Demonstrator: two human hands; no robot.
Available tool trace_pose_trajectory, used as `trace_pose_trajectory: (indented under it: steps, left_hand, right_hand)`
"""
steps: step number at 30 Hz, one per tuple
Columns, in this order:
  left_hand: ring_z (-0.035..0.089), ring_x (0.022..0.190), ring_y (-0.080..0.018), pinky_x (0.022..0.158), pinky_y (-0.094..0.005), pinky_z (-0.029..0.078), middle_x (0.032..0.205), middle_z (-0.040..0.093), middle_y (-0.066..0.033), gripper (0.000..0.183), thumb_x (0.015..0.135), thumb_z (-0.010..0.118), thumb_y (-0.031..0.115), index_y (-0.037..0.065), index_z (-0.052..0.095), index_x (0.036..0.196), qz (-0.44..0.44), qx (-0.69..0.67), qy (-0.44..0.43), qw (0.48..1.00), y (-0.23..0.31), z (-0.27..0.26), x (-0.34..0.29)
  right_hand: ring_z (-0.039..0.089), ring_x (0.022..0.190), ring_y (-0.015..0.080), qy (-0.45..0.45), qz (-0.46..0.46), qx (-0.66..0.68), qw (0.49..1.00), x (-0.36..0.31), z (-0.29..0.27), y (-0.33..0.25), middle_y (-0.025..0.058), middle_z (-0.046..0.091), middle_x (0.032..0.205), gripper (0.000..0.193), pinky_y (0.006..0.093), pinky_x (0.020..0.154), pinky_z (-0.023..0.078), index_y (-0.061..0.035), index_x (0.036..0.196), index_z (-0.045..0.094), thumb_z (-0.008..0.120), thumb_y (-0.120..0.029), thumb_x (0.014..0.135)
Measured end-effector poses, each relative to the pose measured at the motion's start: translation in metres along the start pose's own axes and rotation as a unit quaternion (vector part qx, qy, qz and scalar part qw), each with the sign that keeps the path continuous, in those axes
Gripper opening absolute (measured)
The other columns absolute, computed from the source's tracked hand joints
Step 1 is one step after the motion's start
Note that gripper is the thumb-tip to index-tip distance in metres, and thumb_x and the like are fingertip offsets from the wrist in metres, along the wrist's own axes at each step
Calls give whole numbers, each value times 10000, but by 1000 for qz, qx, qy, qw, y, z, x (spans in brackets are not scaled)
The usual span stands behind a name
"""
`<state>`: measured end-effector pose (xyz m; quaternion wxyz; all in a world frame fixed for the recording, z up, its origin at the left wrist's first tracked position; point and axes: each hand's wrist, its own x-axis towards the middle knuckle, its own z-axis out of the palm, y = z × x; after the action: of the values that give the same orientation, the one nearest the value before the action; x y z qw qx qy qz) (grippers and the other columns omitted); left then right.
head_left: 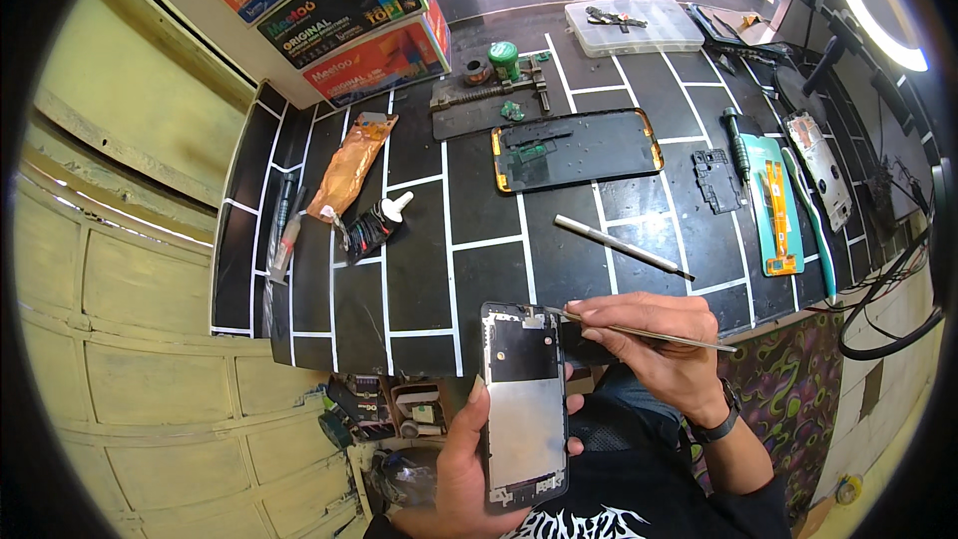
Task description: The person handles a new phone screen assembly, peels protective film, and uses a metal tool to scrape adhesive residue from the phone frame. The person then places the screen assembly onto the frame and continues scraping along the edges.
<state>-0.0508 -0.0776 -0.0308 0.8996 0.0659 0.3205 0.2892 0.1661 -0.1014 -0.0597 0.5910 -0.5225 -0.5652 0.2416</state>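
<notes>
While the left hand (469,459) is cradling the phone frame (526,404) upright over the lap, just off the near edge of the bench (419,240), the right hand (649,334) is bringing a pair of tweezers (639,331) in across the frame's top end. The left-hand fingers are wrapping round the frame's long edges, closed firmly on it, bare metal plate facing up. The right is pinching the tweezers between thumb and fingers, tip sitting right at the upper right corner of the frame, by the look of it touching it; whether the tip is gripping anything is too small to tell.

This is looking like the picking-and-cleaning step on a stripped frame: working at something small near the top edge. The next move is asking for a steady left hand and a fine, shallow approach with the tip, so it is catching only the small part and not scraping the plate.

Out on the bench a second phone shell (577,148) is lying flat, a spudger (621,245) resting just in front of it, a glue tube (374,225) off to the left, and a screwdriver (736,143) lying to the right.
</notes>
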Motion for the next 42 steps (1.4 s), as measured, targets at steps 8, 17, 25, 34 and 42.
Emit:
trace_pose_trajectory:
  steps: [8, 17, 25, 34, 42]
  left_hand:
    - [648, 1205, -377, 833, -490, 625, 1330, 638, -217, 627, 1064, 486, 489, 6, 488, 1465, 4, -6, 9, 1000, -2, 4, -1]
    - [645, 1212, -380, 837, -486, 630, 1348, 629, -224, 634, 1063, 487, 486, 3, 478, 1474, 17, 15, 3, 1000, -2, 3, 0]
    - [637, 1226, -386, 837, -496, 632, 1363, 617, -230, 634, 1066, 482, 483, 5, 468, 1483, 10, 9, 4, 1000, -2, 1, 0]
    - [642, 1215, -383, 842, -489, 626, 1366, 615, -229, 631, 1070, 470, 488, 8, 471, 1480, 7, 0, 4, 1000, -1, 4, -1]
    - [649, 1203, -382, 827, -483, 627, 1350, 627, -223, 620, 1072, 464, 488, 16, 482, 1474, 20, 11, 4, 1000, -4, 0, 1]
  right_hand:
    - [775, 946, 268, 0, -5, -18, 1000, -1, 2, 0, 172, 777, 1055, 181, 331, 817, 630, 20, 1038, 766, 767, 33, 857]
    - [776, 943, 270, 8, 6, -22, 1000, -2, 1, -3, 168, 779, 1046, 180, 332, 810, 630, 20, 1035, 767, 773, 21, 855]
    - [781, 919, 257, 21, -3, 2, 1000, 1, 5, -2, 183, 782, 1023, 138, 324, 797, 631, 33, 995, 767, 775, 16, 858]
    - [775, 941, 269, 3, -3, -13, 1000, 0, 5, -1, 162, 775, 1071, 204, 327, 808, 632, 15, 1056, 763, 767, 35, 853]
    - [780, 926, 262, 26, 16, -35, 999, -7, 1, -2, 180, 781, 1020, 162, 320, 804, 632, 24, 1010, 769, 767, 50, 851]
